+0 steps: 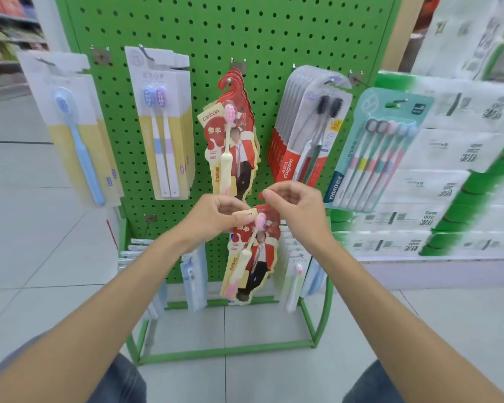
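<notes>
Head view showed a red toothbrush pack (253,257) held upright before a green pegboard (245,33), just below a matching stack (233,135) on its hook (230,80). The left hand (213,212) pinched the pack's upper edge and the right hand (293,203) pinched its top tab, probably steadying the hanging hole.
</notes>
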`<state>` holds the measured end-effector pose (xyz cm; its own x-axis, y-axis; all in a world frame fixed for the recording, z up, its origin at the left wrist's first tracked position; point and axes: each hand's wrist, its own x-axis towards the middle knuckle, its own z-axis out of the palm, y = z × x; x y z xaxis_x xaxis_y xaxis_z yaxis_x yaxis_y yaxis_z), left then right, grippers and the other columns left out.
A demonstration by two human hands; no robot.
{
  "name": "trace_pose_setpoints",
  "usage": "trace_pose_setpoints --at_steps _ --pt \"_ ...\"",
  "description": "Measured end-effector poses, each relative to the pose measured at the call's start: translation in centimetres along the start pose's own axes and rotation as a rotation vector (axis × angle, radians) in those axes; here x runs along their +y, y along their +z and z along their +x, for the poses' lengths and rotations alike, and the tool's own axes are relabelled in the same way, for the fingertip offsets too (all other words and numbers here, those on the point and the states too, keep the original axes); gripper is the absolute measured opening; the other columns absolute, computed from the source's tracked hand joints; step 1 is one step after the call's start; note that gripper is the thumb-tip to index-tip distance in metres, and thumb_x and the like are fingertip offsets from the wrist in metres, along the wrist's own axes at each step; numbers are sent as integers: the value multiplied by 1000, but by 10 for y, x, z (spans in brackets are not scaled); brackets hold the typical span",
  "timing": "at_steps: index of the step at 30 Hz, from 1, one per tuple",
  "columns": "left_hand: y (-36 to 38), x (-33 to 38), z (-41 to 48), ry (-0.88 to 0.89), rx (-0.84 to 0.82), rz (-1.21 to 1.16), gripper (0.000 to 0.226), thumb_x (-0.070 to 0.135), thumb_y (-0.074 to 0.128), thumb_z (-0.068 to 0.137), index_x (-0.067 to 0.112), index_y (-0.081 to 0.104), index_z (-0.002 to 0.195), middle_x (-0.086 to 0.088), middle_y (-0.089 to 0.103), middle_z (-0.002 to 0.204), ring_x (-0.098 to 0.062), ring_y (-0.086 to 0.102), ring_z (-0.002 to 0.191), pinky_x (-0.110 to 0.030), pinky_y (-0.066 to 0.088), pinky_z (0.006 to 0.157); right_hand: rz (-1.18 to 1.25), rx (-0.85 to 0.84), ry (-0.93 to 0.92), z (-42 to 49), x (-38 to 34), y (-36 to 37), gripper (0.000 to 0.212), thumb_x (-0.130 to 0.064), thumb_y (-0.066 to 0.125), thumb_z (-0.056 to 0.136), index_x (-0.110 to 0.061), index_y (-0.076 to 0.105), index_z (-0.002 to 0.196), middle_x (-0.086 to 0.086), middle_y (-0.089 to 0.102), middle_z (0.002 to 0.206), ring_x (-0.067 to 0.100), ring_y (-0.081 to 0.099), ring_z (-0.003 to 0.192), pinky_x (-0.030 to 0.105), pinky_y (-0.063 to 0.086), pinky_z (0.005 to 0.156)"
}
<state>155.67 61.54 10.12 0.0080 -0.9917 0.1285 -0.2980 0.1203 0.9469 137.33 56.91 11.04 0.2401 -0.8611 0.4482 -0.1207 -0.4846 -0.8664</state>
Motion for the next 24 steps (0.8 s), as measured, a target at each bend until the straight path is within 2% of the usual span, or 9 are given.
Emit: trace_pose_setpoints --at_steps 3,6,9,13,14,16,19,22,24 --pt "5 -16 -3 -46 35 -50 20 19 77 82 10 76 99 -5 76 87 -10 69 72 -21 53 65 26 -4 80 -10 20 4 8 -21 71 89 -14 73 87 -6 72 75 3 64 68 15 47 62" --pt "9 -26 -5 -86 96 -169 21 18 76 83 9 76 102 -5 77 91 -14 72 79 -24 56 71 31 -66 163 -15 24 11 18 -25 66 94 -12 73 84 -7 72 70 1 62 60 13 46 57" --pt "9 -30 -6 -102 148 -263 20 16 75 83 9 75 103 -7 77 93 -16 73 83 -26 58 75 15 -110 189 -20 26 16 29 -28 62 96 -3 73 84 0 71 71 7 60 61 17 48 59" --pt "10 -32 -10 -158 237 -411 23 19 74 83 13 73 105 -5 77 98 -16 73 90 -29 59 82 -32 -226 253 -34 37 14 36 -30 64 95 -16 65 61 3 55 55 10 49 49 20 40 51" --pt "10 -32 -12 -170 254 -454 23 19 73 83 14 73 105 -5 77 98 -16 73 91 -28 59 81 -57 -267 280 -39 41 14 37 -29 65 94 -10 63 63 8 54 55 12 49 48 22 39 51" --pt "10 -32 -15 -181 270 -505 23 18 73 83 13 72 106 -5 76 100 -16 73 92 -28 58 81 -63 -346 344 -49 50 14 29 -22 68 92 2 66 78 13 69 67 13 62 56 26 48 58" --pt "10 -33 -20 -184 297 -526 23 17 72 84 12 72 106 -6 76 99 -16 73 90 -27 58 78 -43 -390 443 -65 64 14 17 -19 73 88 -2 71 89 12 75 85 14 67 72 32 53 72" --pt "9 -35 -23 -196 323 -582 16 14 71 86 12 72 102 -6 77 96 -14 73 85 -24 60 73 -40 -422 512 -79 71 13 19 -18 75 86 -3 71 96 18 74 94 14 64 75 25 51 67" --pt "10 -38 -24 -221 336 -610 17 13 71 87 10 72 103 -8 76 97 -16 73 87 -26 60 75 -53 -475 539 -85 75 11 14 -11 74 85 -2 71 96 10 74 86 8 63 70 17 50 62"
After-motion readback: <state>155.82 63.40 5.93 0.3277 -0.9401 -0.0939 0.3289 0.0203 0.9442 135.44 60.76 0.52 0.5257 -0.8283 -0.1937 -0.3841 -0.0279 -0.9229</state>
